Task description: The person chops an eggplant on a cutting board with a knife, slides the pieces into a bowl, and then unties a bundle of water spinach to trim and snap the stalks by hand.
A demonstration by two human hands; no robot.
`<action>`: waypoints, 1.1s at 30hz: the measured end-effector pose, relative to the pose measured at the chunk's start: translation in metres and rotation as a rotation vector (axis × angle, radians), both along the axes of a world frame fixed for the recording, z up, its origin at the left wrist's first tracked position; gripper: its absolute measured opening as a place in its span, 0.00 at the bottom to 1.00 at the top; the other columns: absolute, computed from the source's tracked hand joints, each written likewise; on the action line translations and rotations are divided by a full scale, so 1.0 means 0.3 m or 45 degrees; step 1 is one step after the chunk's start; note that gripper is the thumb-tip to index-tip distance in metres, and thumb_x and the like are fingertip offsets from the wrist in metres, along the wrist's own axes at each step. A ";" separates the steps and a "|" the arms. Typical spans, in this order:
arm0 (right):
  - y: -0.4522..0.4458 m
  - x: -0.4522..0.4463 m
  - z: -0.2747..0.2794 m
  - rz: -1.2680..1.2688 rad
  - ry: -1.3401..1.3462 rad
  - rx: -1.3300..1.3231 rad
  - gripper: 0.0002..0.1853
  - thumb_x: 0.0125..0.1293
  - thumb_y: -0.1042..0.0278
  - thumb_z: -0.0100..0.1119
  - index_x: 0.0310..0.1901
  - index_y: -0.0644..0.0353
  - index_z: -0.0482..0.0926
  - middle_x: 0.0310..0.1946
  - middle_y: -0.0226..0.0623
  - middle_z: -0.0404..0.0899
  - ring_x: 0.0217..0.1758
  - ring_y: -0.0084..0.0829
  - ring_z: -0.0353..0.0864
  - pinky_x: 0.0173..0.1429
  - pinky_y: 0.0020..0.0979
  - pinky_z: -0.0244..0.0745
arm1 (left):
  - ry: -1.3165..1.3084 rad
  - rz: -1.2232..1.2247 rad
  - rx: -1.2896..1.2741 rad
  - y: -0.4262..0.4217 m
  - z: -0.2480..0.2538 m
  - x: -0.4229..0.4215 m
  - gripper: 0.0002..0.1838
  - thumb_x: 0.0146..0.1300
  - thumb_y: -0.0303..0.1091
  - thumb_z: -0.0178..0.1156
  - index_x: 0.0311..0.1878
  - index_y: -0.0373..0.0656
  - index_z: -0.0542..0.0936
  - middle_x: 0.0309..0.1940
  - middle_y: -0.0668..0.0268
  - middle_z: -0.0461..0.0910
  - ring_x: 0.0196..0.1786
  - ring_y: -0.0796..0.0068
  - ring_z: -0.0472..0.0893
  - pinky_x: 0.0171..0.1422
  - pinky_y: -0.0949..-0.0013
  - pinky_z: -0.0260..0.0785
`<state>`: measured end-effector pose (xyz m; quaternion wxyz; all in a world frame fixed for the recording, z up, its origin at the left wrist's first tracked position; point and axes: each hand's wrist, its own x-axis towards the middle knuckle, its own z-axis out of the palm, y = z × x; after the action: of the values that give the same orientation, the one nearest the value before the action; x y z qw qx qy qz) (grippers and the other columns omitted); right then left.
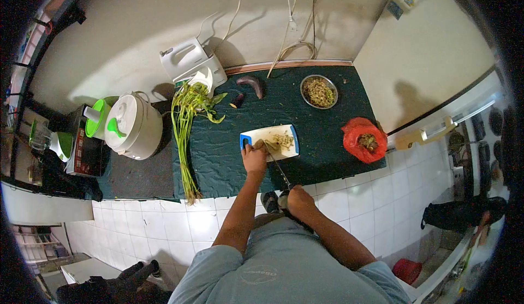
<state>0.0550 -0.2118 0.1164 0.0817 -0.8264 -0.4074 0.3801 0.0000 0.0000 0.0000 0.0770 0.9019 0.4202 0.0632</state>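
My left hand (254,159) is closed over a brownish piece, likely of eggplant (262,144), on the white cutting board (252,136) with blue ends. Gripped in my right hand (301,202) is a knife (281,173); its blade slants up and left to the piece under my left fingers. Small chopped bits (283,141) lie on the right half of the board. Behind the board are a dark curved eggplant (251,84) and a short cut eggplant end (237,101). A metal bowl (302,92) of chopped pieces stands at the back right.
A red plastic bag (350,135) with scraps sits at the table's right end. Long-stemmed leafy greens (187,140) lie left of the board, beside a white hand mixer (192,61). Further left are a large white appliance (135,126) and a blender (57,143). Cables hang behind.
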 end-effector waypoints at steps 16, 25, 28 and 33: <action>-0.091 0.035 0.229 0.400 -0.341 0.222 0.12 0.64 0.69 0.51 0.37 0.66 0.83 0.37 0.55 0.80 0.41 0.52 0.84 0.47 0.47 0.80 | -0.074 -0.102 0.092 0.092 -0.031 0.038 0.15 0.61 0.34 0.53 0.51 0.49 0.80 0.42 0.65 0.82 0.53 0.63 0.76 0.55 0.57 0.66; -0.084 0.063 0.201 0.107 -0.191 -0.034 0.13 0.63 0.68 0.52 0.40 0.73 0.76 0.38 0.54 0.81 0.41 0.47 0.85 0.46 0.42 0.82 | -0.029 -0.152 -0.240 0.155 0.005 -0.013 0.22 0.62 0.40 0.57 0.60 0.50 0.72 0.48 0.57 0.81 0.52 0.57 0.79 0.57 0.52 0.67; -0.093 0.070 0.168 0.177 -0.196 -0.029 0.14 0.65 0.67 0.51 0.41 0.74 0.75 0.37 0.55 0.81 0.41 0.48 0.85 0.45 0.43 0.81 | -0.034 -0.109 -0.254 0.135 -0.003 -0.054 0.20 0.63 0.42 0.58 0.57 0.50 0.74 0.45 0.54 0.82 0.49 0.53 0.81 0.55 0.50 0.69; -0.092 0.060 0.141 0.375 -0.359 0.257 0.12 0.64 0.68 0.53 0.31 0.68 0.81 0.31 0.56 0.80 0.38 0.53 0.84 0.42 0.46 0.81 | -0.044 0.225 -0.498 0.037 0.014 -0.062 0.15 0.62 0.45 0.58 0.46 0.47 0.81 0.36 0.50 0.83 0.41 0.47 0.83 0.47 0.46 0.75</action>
<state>0.0730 -0.2393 0.1587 0.0498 -0.7906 -0.5670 0.2258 -0.0185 0.0110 0.0041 0.2519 0.8284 0.5004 0.0024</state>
